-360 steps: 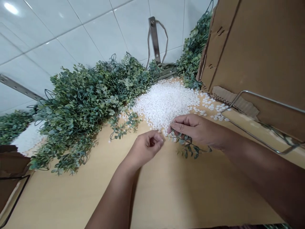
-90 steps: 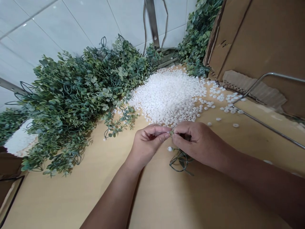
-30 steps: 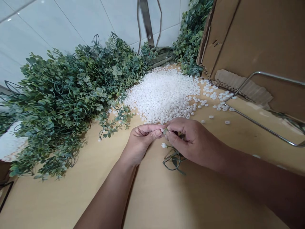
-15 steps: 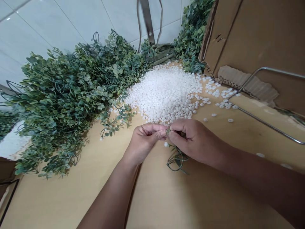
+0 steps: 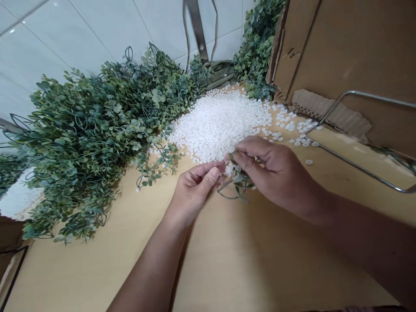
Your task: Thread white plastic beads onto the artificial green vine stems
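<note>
My right hand point(image 5: 271, 171) pinches an artificial leaf sprig point(image 5: 240, 180), green with a thin looped stem hanging below the fingers. A white bead shows on the sprig's left side. Close on the left is my left hand point(image 5: 196, 184), its thumb pressed against the bent fingers; whatever lies between them is hidden. Just beyond both hands spreads a heap of small white plastic beads point(image 5: 221, 119), some with a hole in the middle.
Artificial greenery point(image 5: 97, 117) is piled along the left of the table point(image 5: 211, 260). A cardboard box point(image 5: 351, 52) stands at the right, with a bent metal wire frame point(image 5: 360, 162) before it. Loose beads point(image 5: 302, 130) lie near the box. White tiles point(image 5: 97, 30) cover the wall behind.
My right hand has moved up and right, away from the left fingertips, carrying the sprig with it. My left hand has shifted slightly left.
</note>
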`<control>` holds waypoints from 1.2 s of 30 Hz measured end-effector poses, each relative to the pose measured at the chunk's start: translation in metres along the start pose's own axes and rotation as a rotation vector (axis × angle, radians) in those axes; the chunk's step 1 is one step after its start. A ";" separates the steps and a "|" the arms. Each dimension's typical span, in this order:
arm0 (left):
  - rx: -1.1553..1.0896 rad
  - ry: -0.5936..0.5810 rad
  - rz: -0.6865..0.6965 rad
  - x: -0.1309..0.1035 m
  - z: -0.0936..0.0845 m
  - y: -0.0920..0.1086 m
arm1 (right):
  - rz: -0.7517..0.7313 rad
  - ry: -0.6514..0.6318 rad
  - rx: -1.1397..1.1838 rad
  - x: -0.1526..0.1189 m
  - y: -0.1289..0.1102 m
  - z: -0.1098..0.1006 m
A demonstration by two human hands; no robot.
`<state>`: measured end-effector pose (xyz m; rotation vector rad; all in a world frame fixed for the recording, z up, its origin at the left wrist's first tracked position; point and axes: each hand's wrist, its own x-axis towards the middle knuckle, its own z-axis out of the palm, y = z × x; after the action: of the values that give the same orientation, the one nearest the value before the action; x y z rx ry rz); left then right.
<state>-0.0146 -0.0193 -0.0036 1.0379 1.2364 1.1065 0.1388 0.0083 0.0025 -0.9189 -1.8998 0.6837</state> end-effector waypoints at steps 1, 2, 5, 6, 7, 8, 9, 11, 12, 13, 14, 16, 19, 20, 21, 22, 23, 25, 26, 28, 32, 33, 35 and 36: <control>0.030 -0.031 -0.027 -0.001 0.001 0.001 | -0.009 0.050 0.017 0.001 0.000 -0.002; 0.051 -0.070 -0.058 -0.003 0.002 0.001 | -0.023 0.088 0.032 0.001 0.000 -0.003; 0.054 -0.164 -0.116 -0.004 0.007 -0.001 | -0.111 0.135 0.050 0.000 0.001 -0.002; 0.039 -0.175 -0.123 -0.004 0.008 -0.002 | -0.143 0.143 0.051 0.000 0.001 -0.001; 0.014 -0.168 -0.122 -0.003 0.009 -0.003 | -0.166 0.148 0.056 -0.001 0.001 -0.001; -0.020 -0.147 -0.113 -0.003 0.010 -0.004 | -0.183 0.149 0.067 -0.002 0.001 -0.001; -0.058 -0.119 -0.107 -0.002 0.010 -0.005 | -0.198 0.142 0.083 -0.002 0.000 -0.001; -0.140 -0.059 -0.102 -0.001 0.009 -0.005 | -0.230 0.087 0.132 -0.004 -0.004 -0.003; -0.181 -0.037 -0.099 -0.001 0.009 -0.006 | -0.243 0.053 0.159 -0.004 -0.006 -0.004; -0.220 -0.026 -0.099 0.000 0.008 -0.006 | -0.246 0.028 0.185 -0.005 -0.008 -0.006; -0.258 -0.020 -0.101 0.000 0.007 -0.006 | -0.230 0.022 0.207 -0.005 -0.009 -0.007; -0.330 -0.002 -0.120 0.000 0.006 -0.006 | -0.128 0.086 0.246 -0.004 -0.010 -0.009; -0.409 0.047 -0.186 0.000 0.005 -0.005 | 0.102 0.230 0.306 0.000 -0.006 -0.011; -0.427 0.061 -0.200 0.000 0.004 -0.005 | 0.172 0.237 0.322 0.001 -0.004 -0.011; -0.442 0.063 -0.207 -0.001 0.004 -0.005 | 0.227 0.212 0.336 0.001 -0.003 -0.009; -0.452 0.057 -0.206 -0.001 0.004 -0.004 | 0.264 0.161 0.344 0.001 -0.001 -0.008; -0.455 0.042 -0.199 -0.001 0.004 -0.004 | 0.276 0.104 0.348 0.000 0.000 -0.005; -0.445 0.011 -0.172 -0.001 0.004 -0.005 | 0.230 0.012 0.341 -0.002 0.000 0.000; -0.428 0.001 -0.161 -0.001 0.005 -0.006 | 0.183 -0.017 0.327 -0.004 0.000 0.002; -0.383 -0.013 -0.150 -0.001 0.007 -0.007 | 0.102 -0.063 0.287 -0.006 0.000 0.006; -0.238 -0.065 -0.110 -0.004 0.009 -0.009 | 0.173 -0.093 0.427 -0.003 -0.004 0.004; -0.175 -0.086 -0.087 -0.005 0.008 -0.009 | 0.216 -0.061 0.506 -0.001 -0.005 0.001; -0.067 -0.101 -0.012 -0.005 0.004 -0.009 | 0.301 0.006 0.678 0.003 -0.007 -0.008; -0.009 -0.087 0.036 -0.004 0.001 -0.008 | 0.345 0.031 0.765 0.005 -0.007 -0.013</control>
<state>-0.0128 -0.0244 -0.0112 1.0938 1.1467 1.0819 0.1461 0.0099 0.0161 -0.7364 -1.2738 1.4588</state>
